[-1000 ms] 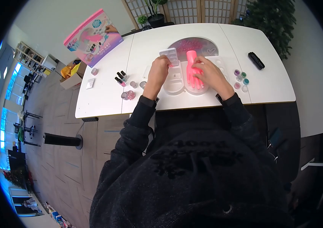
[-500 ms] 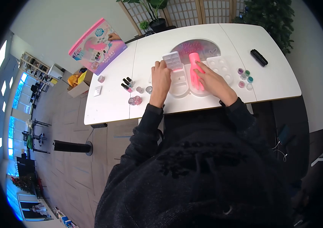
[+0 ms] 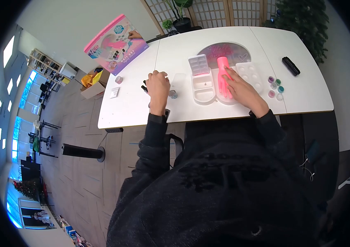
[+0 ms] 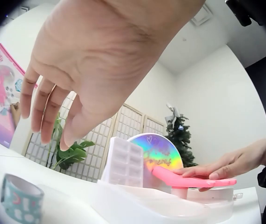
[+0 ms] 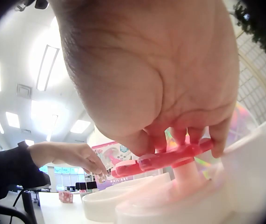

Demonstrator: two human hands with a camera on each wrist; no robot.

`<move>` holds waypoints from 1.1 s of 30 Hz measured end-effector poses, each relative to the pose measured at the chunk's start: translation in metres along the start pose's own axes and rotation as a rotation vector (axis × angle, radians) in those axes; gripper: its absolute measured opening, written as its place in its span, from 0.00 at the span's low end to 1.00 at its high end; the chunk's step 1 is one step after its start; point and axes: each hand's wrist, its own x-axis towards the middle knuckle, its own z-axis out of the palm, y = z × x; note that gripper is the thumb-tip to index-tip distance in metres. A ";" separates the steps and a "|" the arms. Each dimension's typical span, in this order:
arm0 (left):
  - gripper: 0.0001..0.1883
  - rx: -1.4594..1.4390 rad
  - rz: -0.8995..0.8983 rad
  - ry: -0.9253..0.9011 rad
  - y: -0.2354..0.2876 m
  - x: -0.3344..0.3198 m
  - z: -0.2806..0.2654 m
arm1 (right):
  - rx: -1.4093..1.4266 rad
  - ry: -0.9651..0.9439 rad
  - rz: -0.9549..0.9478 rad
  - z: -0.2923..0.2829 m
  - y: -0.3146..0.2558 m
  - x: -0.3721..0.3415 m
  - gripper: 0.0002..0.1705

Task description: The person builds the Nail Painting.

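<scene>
My right hand [image 3: 243, 92] lies over the pink model hand [image 3: 222, 61], its fingers fairly straight across the top. In the right wrist view those fingers rest on the model hand [image 5: 172, 157], which stands on a short post. My left hand [image 3: 158, 88] hovers at the left, over the small nail polish bottles [image 3: 144, 88] and mostly covering them. In the left wrist view its fingers [image 4: 49, 114] hang loosely with nothing between them. Near it stands a teal patterned tape roll [image 4: 23, 198]. The white compartment tray [image 3: 204, 100] sits beside the model hand.
A gridded clear case [image 3: 199, 64] stands propped on the tray. Behind is a shiny half-round panel [image 3: 232, 50]. Small glitter pots [image 3: 273, 85] and a black case [image 3: 291, 66] are at the right. The nail art box [image 3: 119, 45] stands back left.
My left hand has left the tray's gridded case and moved left to the polish bottles. My right hand, earlier with bent fingers at the model hand, now lies flatter along it.
</scene>
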 end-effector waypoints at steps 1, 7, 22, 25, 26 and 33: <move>0.09 0.007 0.013 -0.038 -0.005 0.003 0.000 | -0.002 0.001 0.005 0.001 0.000 0.000 0.26; 0.18 -0.058 0.144 -0.361 -0.007 0.010 0.025 | -0.001 -0.025 0.028 0.002 0.000 0.000 0.26; 0.26 -0.044 0.138 -0.526 -0.004 -0.016 -0.018 | 0.062 -0.007 -0.006 -0.004 0.001 -0.005 0.26; 0.24 -0.355 -0.032 -0.471 -0.042 -0.010 -0.036 | 0.064 -0.002 -0.014 -0.004 0.002 -0.003 0.26; 0.22 -0.314 -0.087 -0.442 -0.048 -0.012 -0.041 | 0.052 0.004 -0.022 -0.003 0.003 -0.003 0.26; 0.31 -0.122 -0.243 -0.497 -0.065 -0.049 -0.049 | 0.035 0.019 -0.045 -0.001 0.004 -0.005 0.26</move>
